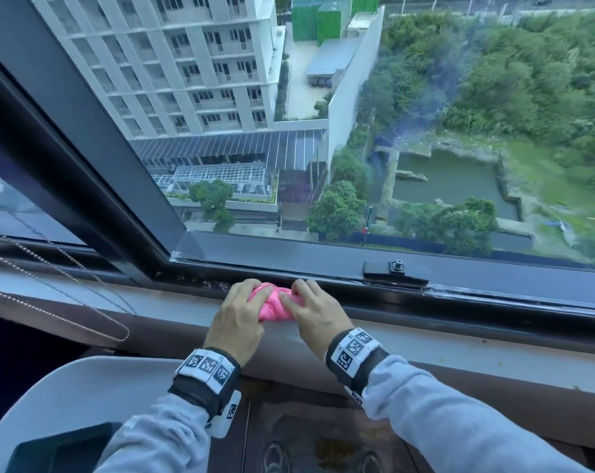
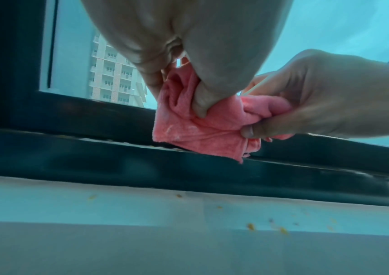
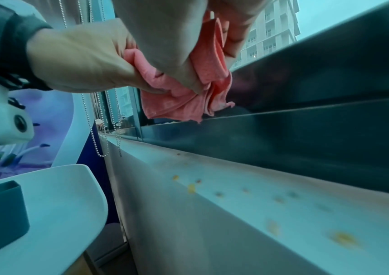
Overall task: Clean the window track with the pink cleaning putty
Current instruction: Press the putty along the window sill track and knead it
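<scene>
The pink cleaning putty (image 1: 274, 308) is a folded, creased lump that looks cloth-like up close. Both hands pinch it between thumb and fingers: my left hand (image 1: 251, 298) on its left side, my right hand (image 1: 297, 297) on its right. In the left wrist view the putty (image 2: 189, 130) hangs from the fingers, its lower edge just touching the dark window track (image 2: 94, 148). The right wrist view shows the putty (image 3: 177, 100) over the track's (image 3: 283, 119) channel. Debris lies in the track (image 1: 207, 285) left of the hands.
A black window latch (image 1: 395, 269) sits on the frame to the right. A bead chain (image 1: 67, 302) loops across the grey sill (image 1: 459, 339) at left. Yellow crumbs (image 2: 250, 226) dot the sill. A white chair (image 1: 67, 404) with a dark box (image 1: 60, 448) stands below left.
</scene>
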